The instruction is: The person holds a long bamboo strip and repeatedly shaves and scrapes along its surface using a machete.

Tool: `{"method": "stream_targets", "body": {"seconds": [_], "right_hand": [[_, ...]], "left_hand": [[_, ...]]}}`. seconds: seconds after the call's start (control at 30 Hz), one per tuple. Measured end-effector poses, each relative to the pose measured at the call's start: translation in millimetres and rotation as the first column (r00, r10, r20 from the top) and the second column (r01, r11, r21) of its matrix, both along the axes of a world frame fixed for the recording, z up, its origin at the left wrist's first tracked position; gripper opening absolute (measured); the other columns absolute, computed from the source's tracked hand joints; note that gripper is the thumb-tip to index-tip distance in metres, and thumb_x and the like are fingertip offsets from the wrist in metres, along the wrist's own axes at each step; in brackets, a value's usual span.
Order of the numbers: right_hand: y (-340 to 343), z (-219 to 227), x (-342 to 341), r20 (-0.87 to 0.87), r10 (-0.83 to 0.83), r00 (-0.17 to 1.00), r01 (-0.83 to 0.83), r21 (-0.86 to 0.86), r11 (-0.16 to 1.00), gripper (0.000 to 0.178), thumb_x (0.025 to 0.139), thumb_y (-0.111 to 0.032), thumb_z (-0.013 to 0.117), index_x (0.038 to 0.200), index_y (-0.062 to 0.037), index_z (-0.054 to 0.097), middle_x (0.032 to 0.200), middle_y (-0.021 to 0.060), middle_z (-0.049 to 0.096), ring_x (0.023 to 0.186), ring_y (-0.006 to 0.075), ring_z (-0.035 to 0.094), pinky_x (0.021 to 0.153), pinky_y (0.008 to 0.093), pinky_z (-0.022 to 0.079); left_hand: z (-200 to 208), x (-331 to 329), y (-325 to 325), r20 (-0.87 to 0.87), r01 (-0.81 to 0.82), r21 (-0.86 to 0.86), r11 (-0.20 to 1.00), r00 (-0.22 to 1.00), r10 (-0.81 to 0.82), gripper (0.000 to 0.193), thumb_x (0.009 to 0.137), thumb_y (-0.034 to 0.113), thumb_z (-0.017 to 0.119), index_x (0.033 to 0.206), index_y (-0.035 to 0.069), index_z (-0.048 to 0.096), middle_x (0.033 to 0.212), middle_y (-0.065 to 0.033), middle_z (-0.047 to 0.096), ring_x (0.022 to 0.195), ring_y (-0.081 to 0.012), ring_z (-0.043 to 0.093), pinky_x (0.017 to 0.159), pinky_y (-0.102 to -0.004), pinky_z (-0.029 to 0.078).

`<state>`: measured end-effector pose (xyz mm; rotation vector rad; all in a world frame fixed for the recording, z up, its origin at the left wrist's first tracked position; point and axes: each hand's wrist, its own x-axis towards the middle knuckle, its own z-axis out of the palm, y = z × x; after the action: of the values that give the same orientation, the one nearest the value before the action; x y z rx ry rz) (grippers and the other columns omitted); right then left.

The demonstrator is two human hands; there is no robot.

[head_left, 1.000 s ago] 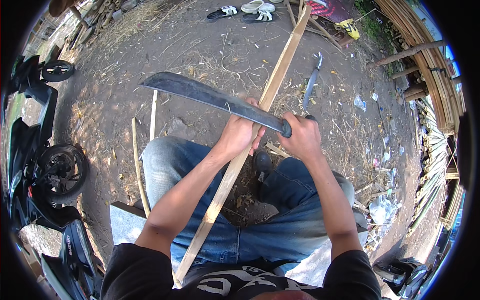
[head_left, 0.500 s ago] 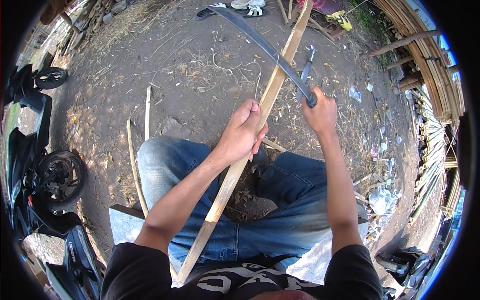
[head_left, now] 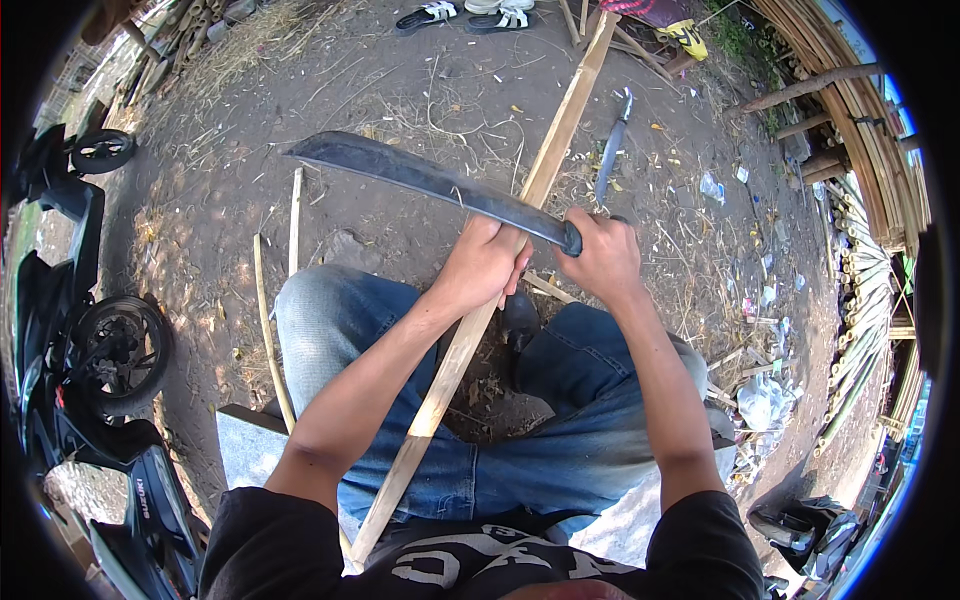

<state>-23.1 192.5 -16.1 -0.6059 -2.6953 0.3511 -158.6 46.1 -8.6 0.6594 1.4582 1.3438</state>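
A long pale strip of split bamboo (head_left: 548, 163) slants from my lap up to the far right. My left hand (head_left: 482, 265) is wrapped round its middle, between my knees. In my right hand (head_left: 603, 256) is the dark handle of a machete (head_left: 400, 172) with a long, curved grey blade. The blade lies across the strip just beyond my left hand, its tip pointing left. Whether its edge bites into the strip I cannot tell. On the ground past my right hand lies a knife (head_left: 611, 150).
Two thin strips (head_left: 295, 222) lie by my left knee. A black motorcycle (head_left: 110, 350) stands at the left. Sandals (head_left: 428, 15) are at the far side. Stacked bamboo (head_left: 862, 150) and a bundle of poles (head_left: 862, 300) line the right, near plastic litter (head_left: 765, 400).
My right hand has drawn the machete nearer and to the left along the strip, down to my left hand. The blade now lies flatter across. My left hand keeps its hold.
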Motion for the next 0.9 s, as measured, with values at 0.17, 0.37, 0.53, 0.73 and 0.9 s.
{"method": "stream_targets", "body": {"seconds": [0.17, 0.37, 0.53, 0.73, 0.9], "right_hand": [[17.3, -8.8, 1.6, 0.004, 0.084, 0.996, -0.084, 0.122, 0.989, 0.021, 0.075, -0.019, 0.074, 0.085, -0.0067, 0.060, 0.071, 0.0162, 0.068, 0.066, 0.0371, 0.069, 0.063, 0.0469, 0.056], [85.6, 1.5, 2.0, 0.002, -0.360, 0.933, 0.360, -0.029, 0.933, 0.023, 0.082, -0.024, 0.070, 0.093, -0.0037, 0.068, 0.078, 0.0219, 0.070, 0.074, 0.0434, 0.069, 0.068, 0.0511, 0.055], [61.6, -5.0, 3.5, 0.067, -0.332, 0.941, 0.337, -0.098, 0.936, 0.026, 0.083, -0.025, 0.068, 0.096, -0.0027, 0.068, 0.080, 0.0230, 0.070, 0.075, 0.0451, 0.069, 0.071, 0.0525, 0.055], [15.5, -4.6, 6.1, 0.028, -0.004, 1.000, 0.005, -0.047, 0.999, 0.025, 0.073, -0.022, 0.074, 0.089, -0.0067, 0.061, 0.071, 0.0164, 0.068, 0.071, 0.0401, 0.069, 0.065, 0.0493, 0.055], [48.6, -1.9, 6.3, -0.043, 0.043, 0.998, -0.038, 0.114, 0.993, 0.027, 0.067, -0.017, 0.076, 0.086, -0.0087, 0.060, 0.065, 0.0128, 0.064, 0.063, 0.0370, 0.067, 0.059, 0.0477, 0.053]], "left_hand": [[7.2, 8.7, -3.3, -0.033, -0.009, 0.047, 0.999, 0.999, 0.010, 0.023, 0.111, 0.026, 0.032, 0.108, 0.006, 0.042, 0.067, -0.0013, 0.049, 0.043, -0.0092, 0.047, 0.036, -0.0268, 0.042], [14.9, 18.2, -9.7, -0.018, 0.007, 0.092, 0.996, 1.000, -0.006, 0.028, 0.112, 0.030, 0.026, 0.103, 0.008, 0.041, 0.067, -0.0003, 0.046, 0.043, -0.0087, 0.044, 0.037, -0.0265, 0.041], [4.4, 12.4, -6.8, -0.001, -0.034, 0.079, 0.996, 0.999, 0.034, 0.028, 0.112, 0.030, 0.026, 0.103, 0.008, 0.041, 0.067, 0.0001, 0.046, 0.043, -0.0079, 0.043, 0.038, -0.0260, 0.041], [4.4, -0.5, -1.3, 0.040, 0.021, 0.069, 0.997, 0.999, -0.024, 0.029, 0.112, 0.030, 0.030, 0.101, 0.007, 0.042, 0.067, 0.0009, 0.046, 0.042, -0.0064, 0.042, 0.038, -0.0254, 0.041], [6.3, 2.0, -4.6, 0.078, 0.025, 0.128, 0.992, 0.996, -0.035, 0.029, 0.112, 0.030, 0.029, 0.101, 0.006, 0.041, 0.066, 0.0000, 0.046, 0.041, -0.0069, 0.041, 0.037, -0.0261, 0.041]]}}
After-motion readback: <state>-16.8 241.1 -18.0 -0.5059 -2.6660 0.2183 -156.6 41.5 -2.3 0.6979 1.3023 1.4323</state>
